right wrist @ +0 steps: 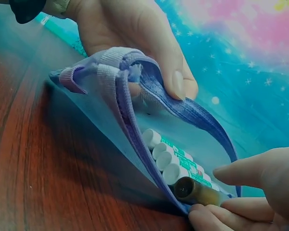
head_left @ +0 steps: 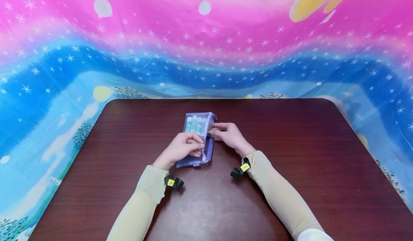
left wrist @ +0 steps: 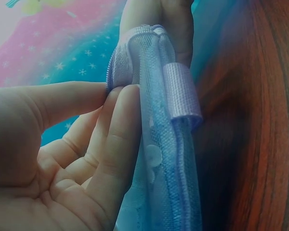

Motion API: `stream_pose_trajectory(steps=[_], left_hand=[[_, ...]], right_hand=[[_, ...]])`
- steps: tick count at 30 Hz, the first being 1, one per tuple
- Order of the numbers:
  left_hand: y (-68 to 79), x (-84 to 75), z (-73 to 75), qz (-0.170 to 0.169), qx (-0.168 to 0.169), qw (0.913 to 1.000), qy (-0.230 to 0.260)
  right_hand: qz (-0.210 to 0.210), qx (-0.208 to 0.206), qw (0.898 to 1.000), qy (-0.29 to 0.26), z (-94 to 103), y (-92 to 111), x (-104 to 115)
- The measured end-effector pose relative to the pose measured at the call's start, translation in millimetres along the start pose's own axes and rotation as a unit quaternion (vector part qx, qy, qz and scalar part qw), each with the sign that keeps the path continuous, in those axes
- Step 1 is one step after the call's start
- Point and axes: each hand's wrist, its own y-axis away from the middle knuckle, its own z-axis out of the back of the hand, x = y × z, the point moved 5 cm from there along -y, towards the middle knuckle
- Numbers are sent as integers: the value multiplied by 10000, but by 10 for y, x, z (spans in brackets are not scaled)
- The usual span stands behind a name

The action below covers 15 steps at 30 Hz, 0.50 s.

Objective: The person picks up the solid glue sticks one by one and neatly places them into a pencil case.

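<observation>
A purple mesh zip pouch (head_left: 209,122) lies on the table with its long zipped side gaping open. Several white-capped tubes with green labels (right wrist: 166,156), like glue sticks, lie side by side inside it. My left hand (head_left: 184,147) pinches one zip edge between thumb and fingers and lifts it. At the far part of the opening, my right hand (head_left: 230,135) holds a short brown tube (right wrist: 198,191) between thumb and fingers. Its dark hollow end points into the pouch, beside the white caps. The tube's other end is hidden by the fingers.
The dark wooden table (head_left: 290,183) reaches back to a pink and blue patterned cloth (head_left: 213,54) hanging behind it. A black band with a yellow tag (head_left: 244,167) sits on the right wrist, and another (head_left: 171,182) on the left.
</observation>
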Motion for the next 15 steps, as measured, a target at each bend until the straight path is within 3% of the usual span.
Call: stream_pose_trajectory(steps=[9, 15], left_hand=[[2, 7, 8, -105, 58, 9999, -77], [5, 18, -27, 80, 86, 9993, -359]], right_hand=[[-49, 317, 9984, 474, -57, 9, 40], [-81, 343, 9989, 304, -38, 10, 32]])
